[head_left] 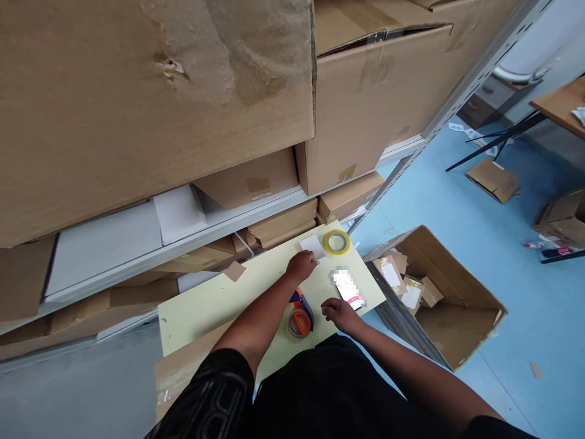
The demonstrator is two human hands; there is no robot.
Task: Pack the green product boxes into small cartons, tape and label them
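A white slip [313,245] is touched by the curled left hand [301,266], grip unclear; the half-curled, empty right hand [340,314] is rested beside the tape dispenser [300,318].

Left forearm [262,317] bare, stretched forward and away from torso. Left hand [301,266] palm down, fingers bent, tips pressed downward. Right forearm [402,360] bare, angled inward across body. Right hand [340,314] lower and nearer torso, palm down, fingers loosely curled. Hands near, not touching. Grip unreadable on both.
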